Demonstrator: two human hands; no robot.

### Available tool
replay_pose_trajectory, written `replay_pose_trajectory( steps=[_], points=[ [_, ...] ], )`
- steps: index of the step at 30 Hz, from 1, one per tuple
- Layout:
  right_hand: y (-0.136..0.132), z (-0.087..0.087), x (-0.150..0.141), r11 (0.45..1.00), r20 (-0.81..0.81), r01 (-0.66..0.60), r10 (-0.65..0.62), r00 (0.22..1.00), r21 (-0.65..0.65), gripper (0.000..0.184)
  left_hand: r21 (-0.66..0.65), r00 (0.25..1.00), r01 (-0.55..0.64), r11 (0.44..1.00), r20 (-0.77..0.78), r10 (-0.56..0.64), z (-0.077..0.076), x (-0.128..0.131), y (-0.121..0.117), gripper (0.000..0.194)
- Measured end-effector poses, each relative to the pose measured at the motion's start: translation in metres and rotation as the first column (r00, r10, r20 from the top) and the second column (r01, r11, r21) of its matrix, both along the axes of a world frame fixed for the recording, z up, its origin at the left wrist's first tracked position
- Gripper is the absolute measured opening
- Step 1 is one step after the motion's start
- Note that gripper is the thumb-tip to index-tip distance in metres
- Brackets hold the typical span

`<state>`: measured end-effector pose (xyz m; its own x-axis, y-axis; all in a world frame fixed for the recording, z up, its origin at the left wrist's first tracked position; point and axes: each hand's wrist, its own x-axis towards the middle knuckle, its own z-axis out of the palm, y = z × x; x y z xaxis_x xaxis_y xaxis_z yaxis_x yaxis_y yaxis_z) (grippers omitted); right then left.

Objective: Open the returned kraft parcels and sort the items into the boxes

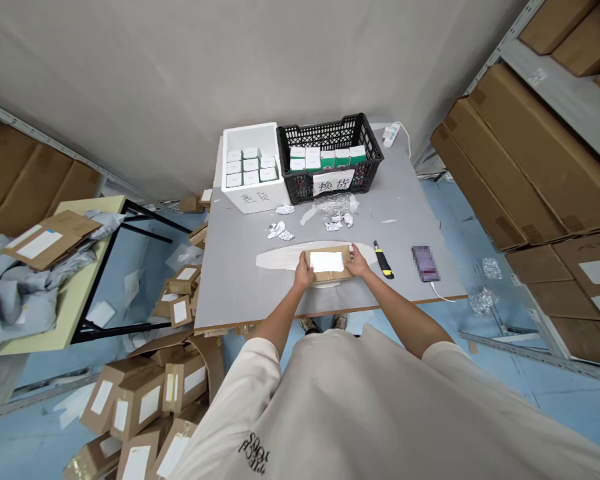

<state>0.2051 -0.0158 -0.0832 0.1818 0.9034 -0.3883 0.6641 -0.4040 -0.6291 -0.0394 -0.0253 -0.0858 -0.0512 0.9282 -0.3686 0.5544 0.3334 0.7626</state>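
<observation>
Brown parcel point(330, 276), white label point(327, 262), grey tabletop point(260, 300)

The phone point(425, 263) lying on the tabletop point(240, 293) is pixelated, so its screen cannot be read. The left-hand grip point(304, 272) and right-hand grip point(359, 261) cover both ends of the cardboard parcel point(327, 263), hiding its edges, and any marks on its white label point(326, 262) are too small to tell. Print on the small boxes point(250, 167) in the white foam box point(245, 200) and the black plastic crate point(330, 137) is too small to read. The heap of labelled parcels point(140, 407) runs off the bottom edge behind a sleeve point(230, 393), and the shelved cartons point(530, 167) are cut off at the right edge.
</observation>
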Motion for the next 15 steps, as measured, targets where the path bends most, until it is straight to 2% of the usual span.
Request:
replay_pose_trajectory(
  steps=[2, 4, 7, 10, 12, 15],
  points=[
    [0.002, 0.001, -0.001, 0.999, -0.113, 0.036, -0.039, 0.993, -0.03, 0.091, -0.025, 1.0, -0.01, 1.0, 0.02, 0.01, 0.005, 0.002, 0.002, 0.092],
    [0.004, 0.006, 0.0, 0.994, -0.153, 0.106, -0.111, 0.982, -0.041, 0.087, 0.002, 0.998, -0.036, 0.999, 0.043, 0.036, 0.012, 0.004, 0.005, 0.093],
    [0.008, 0.019, 0.001, 0.976, -0.168, 0.219, -0.218, 0.962, -0.01, 0.077, 0.104, 0.993, -0.087, 0.991, 0.092, 0.077, 0.026, 0.008, 0.012, 0.082],
    [0.012, 0.032, 0.001, 0.961, -0.138, 0.274, -0.268, 0.954, 0.027, 0.071, 0.16, 0.991, -0.133, 0.978, 0.056, 0.125, 0.038, 0.013, 0.019, 0.072],
    [0.013, 0.036, 0.001, 0.959, -0.101, 0.281, -0.277, 0.956, 0.033, 0.068, 0.163, 0.989, -0.148, 0.975, 0.012, 0.148, 0.04, 0.015, 0.02, 0.068],
    [0.007, 0.035, 0.004, 0.961, -0.06, 0.275, -0.274, 0.96, 0.024, 0.063, 0.118, 0.988, -0.151, 0.981, -0.02, 0.154, 0.035, 0.014, 0.016, 0.063]
  ],
)
